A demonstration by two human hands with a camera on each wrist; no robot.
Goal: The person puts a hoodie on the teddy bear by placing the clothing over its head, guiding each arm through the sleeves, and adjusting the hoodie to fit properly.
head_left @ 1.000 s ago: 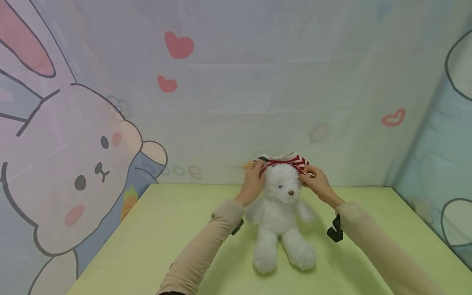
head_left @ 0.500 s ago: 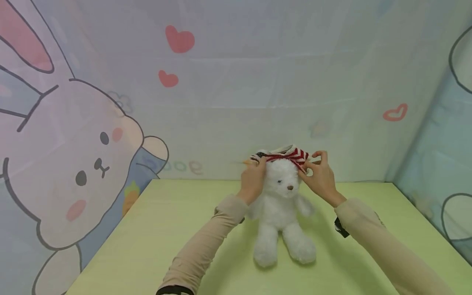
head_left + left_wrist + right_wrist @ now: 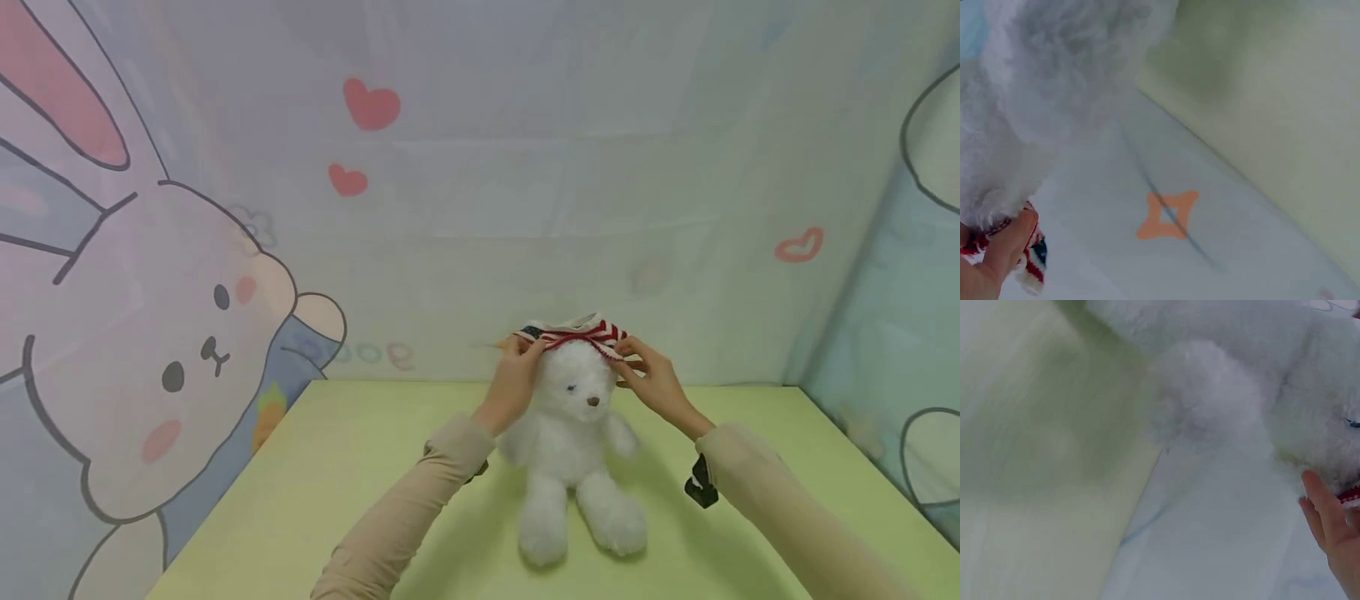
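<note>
A white plush teddy bear (image 3: 570, 442) sits upright on the table, facing forward. On top of its head lies a knit garment (image 3: 581, 335) with red and white stripes, a dark patch and a red edge across the forehead. My left hand (image 3: 513, 375) pinches the garment's edge at the left of the head; in the left wrist view, the knit cloth (image 3: 1035, 262) shows beyond its fingers. At the other side my right hand (image 3: 656, 379) holds the edge near the bear's ear level. Its fingers (image 3: 1324, 509) lie close to the fur in the right wrist view.
The bear sits on a pale green table (image 3: 360, 467), whose back edge meets a printed fabric backdrop (image 3: 480, 250). A large cartoon rabbit (image 3: 187, 350) is printed at the left. Dark wrist devices (image 3: 701, 483) sit at the sleeves.
The right hand's raised fingers have come back down to the garment's edge, and that edge sits slightly lower at the right side. The left hand keeps its grip; the whole view has shifted a little.
</note>
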